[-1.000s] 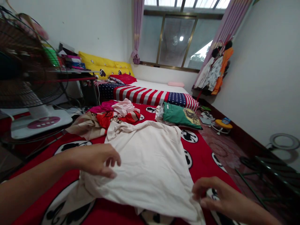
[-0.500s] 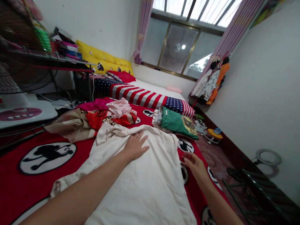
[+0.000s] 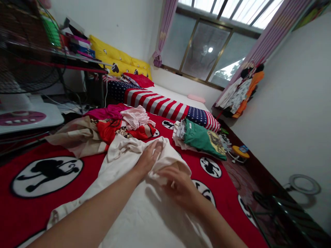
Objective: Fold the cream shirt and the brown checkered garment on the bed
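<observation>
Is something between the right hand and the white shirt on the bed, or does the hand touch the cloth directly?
Nothing visible stands between them: the right hand lies directly on the gathered white shirt, beside the left hand.

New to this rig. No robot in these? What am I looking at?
No machine here: these are a person's bare hands, filmed by a camera worn on the head, looking forward and down. The left hand and right hand are on a white garment lying on a red blanket printed with black figures in white circles. The right hand seems to pinch a gathered fold; the left is beside it. Beyond lie a heap of clothes and a green shirt.
</observation>
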### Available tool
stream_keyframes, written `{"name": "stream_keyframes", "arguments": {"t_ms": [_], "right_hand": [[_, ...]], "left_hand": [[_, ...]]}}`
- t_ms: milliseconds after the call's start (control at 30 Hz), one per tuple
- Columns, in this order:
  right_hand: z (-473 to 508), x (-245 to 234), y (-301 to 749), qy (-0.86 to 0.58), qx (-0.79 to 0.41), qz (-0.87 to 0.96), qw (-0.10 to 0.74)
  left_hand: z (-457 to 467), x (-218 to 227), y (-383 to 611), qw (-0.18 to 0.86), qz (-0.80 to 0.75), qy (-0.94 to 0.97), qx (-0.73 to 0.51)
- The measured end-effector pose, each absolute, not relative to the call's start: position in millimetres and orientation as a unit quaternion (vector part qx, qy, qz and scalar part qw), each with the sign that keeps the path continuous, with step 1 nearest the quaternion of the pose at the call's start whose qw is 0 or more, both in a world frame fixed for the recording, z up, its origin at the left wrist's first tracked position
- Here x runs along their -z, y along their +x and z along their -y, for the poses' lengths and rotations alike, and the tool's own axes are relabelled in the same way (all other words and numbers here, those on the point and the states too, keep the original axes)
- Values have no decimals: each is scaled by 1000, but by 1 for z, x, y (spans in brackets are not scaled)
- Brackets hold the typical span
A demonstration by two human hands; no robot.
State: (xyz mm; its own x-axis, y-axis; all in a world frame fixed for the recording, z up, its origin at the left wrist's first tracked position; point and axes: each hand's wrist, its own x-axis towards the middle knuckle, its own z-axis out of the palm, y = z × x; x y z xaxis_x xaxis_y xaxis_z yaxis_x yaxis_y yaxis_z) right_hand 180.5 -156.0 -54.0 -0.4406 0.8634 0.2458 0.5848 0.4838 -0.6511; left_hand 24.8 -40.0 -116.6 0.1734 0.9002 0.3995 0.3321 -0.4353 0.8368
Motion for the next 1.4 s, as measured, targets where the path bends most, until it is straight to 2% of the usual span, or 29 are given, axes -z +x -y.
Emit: {"name": "stream_keyframes", "arguments": {"t_ms": [67, 100, 233, 300, 533, 600, 667, 733, 833, 900, 1000, 1067, 1200, 1333, 1400], "right_hand": [[174, 51, 166, -405, -219, 858, 226], [179, 53, 166, -411, -204, 858, 231], [172, 69, 203, -525, -131, 764, 352], [164, 80, 223, -590, -114, 713, 360], [159, 88, 234, -721, -55, 666, 182], [149, 83, 237, -725, -36, 668, 162], [133, 73, 243, -723, -30, 658, 207], [116, 58, 243, -701, -52, 638, 315], [99, 34, 224, -589, -144, 628, 489], [98, 20, 200, -492, -236, 652, 526], [108, 10, 169, -377, -374, 724, 441], [117, 11, 163, -355, -401, 747, 394], [134, 30, 187, -478, -313, 718, 396], [159, 52, 214, -555, -264, 743, 265], [174, 59, 213, -542, -230, 783, 202]], "left_hand": [[37, 116, 22, 328, -439, 664, -508], [36, 116, 21, 337, -442, 648, -521], [33, 118, 20, 338, -446, 636, -531], [32, 119, 21, 327, -444, 646, -527], [32, 119, 21, 327, -425, 658, -528], [34, 118, 21, 327, -425, 660, -527], [36, 116, 21, 328, -422, 664, -523], [38, 114, 21, 340, -409, 670, -518], [41, 114, 22, 393, -372, 657, -524], [43, 114, 21, 445, -346, 627, -538], [44, 111, 18, 514, -296, 582, -556], [44, 108, 16, 528, -282, 568, -564], [42, 103, 14, 478, -335, 608, -538], [39, 105, 14, 391, -359, 729, -432], [37, 105, 13, 401, -375, 733, -400]]}}
